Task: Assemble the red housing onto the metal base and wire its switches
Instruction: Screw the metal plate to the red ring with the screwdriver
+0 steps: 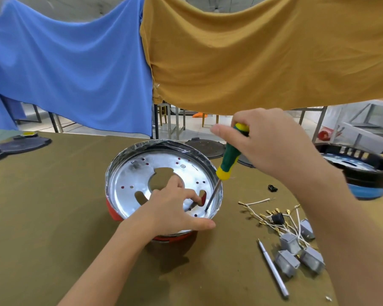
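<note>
Our left hand steadies the base sitting in the red housing mid-surface, fingers pinching a screw. Right hand grips the screwdriver; if the tip slips, we'll jab a finger or lose the screw.

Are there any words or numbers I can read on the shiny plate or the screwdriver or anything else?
None can be read.
Metal base: a small round stamp near its far side, too small to read.
Screwdriver: green and yellow handle, no lettering visible.
Grey switches: no markings legible.
</note>
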### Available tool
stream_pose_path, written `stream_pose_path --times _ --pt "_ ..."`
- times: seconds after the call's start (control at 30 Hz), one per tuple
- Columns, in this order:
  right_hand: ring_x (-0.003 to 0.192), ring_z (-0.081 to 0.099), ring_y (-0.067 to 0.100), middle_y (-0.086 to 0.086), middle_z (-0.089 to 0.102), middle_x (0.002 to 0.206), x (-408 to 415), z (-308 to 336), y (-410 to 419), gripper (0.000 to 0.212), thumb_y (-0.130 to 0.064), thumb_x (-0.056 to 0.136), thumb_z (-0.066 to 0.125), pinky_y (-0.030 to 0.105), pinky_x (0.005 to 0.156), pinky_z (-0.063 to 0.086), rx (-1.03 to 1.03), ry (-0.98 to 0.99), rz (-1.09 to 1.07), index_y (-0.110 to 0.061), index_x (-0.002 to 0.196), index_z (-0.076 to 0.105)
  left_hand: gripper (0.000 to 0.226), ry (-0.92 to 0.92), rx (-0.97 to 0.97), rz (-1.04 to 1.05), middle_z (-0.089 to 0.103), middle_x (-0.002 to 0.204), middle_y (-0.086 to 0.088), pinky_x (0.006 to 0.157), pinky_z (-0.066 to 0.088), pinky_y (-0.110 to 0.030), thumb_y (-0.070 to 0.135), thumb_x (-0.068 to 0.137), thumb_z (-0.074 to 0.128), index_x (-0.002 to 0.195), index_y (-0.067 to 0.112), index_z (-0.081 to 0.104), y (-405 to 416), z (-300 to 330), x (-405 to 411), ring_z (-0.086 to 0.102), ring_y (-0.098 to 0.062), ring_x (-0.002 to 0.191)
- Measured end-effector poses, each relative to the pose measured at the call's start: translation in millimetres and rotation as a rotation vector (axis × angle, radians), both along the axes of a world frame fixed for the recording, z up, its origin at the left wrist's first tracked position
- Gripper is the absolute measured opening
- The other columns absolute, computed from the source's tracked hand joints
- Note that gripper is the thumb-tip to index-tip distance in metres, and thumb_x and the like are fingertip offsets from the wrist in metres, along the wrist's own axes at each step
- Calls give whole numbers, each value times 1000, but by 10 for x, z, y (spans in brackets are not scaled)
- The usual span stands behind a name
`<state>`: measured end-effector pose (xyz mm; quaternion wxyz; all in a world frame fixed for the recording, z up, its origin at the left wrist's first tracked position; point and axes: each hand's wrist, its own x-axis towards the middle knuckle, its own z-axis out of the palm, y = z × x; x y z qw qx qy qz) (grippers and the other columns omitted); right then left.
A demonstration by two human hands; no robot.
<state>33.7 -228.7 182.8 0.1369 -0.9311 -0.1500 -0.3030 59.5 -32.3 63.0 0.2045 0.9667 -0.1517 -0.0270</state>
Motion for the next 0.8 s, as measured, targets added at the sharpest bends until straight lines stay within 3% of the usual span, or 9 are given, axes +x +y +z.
stream_pose_path --times 0.07,0.17,0.23,0.33,0.53,0.6,0.7,0.8 --pt "72 55 15 0 57 83 -19 41 -31 52 -65 90 40 34 66 45 47 159 100 -20 93 65 59 7 -9 -2 28 102 19 94 42 -40 82 61 68 110 50 59 -2 11 -6 40 -21 104" --pt "84 55 6 -11 55 102 -74 109 -100 42 -61 82 46 30 77 47 1 309 198 -36 114 57 61 9 3 -2 30 107 12 97 42 -42 81 63 67 114 49 59 -6 26 -10 40 -20 105" --pt "72 55 4 -12 59 94 -105 121 -141 29 -55 84 55 29 66 46 27 322 251 -40 108 54 60 28 -10 9 30 108 12 99 42 -42 79 65 68 115 48 59 0 31 -7 40 -20 107" --pt "54 51 5 -10 59 71 -99 120 -129 19 -51 86 65 23 52 37 19 245 207 -34 93 62 60 60 -31 27 31 108 12 99 42 -44 79 64 69 115 49 59 0 34 -8 40 -23 110" --pt "56 51 25 4 51 58 -55 -8 41 52 -60 95 44 30 48 31 -199 -26 -175 -13 80 63 62 63 -8 23 32 111 10 100 43 -47 81 61 69 114 52 58 -18 28 -22 39 -26 113" --pt "60 53 23 2 53 63 -56 -12 20 54 -64 93 41 32 52 38 -150 27 -129 -15 83 61 63 73 -10 29 32 111 9 101 42 -48 82 62 68 116 51 58 -11 29 -14 39 -27 114" --pt "75 56 14 -7 53 90 -78 55 -73 36 -60 90 46 32 66 48 -25 280 78 -28 103 55 62 72 -16 16 33 112 9 101 42 -47 82 62 68 115 52 58 9 25 6 40 -26 113" --pt "61 52 8 -8 57 80 -120 102 -113 20 -46 90 61 22 53 42 81 321 277 -37 105 53 57 93 -56 6 35 110 11 100 43 -45 83 61 68 109 54 58 46 27 33 45 -22 113"
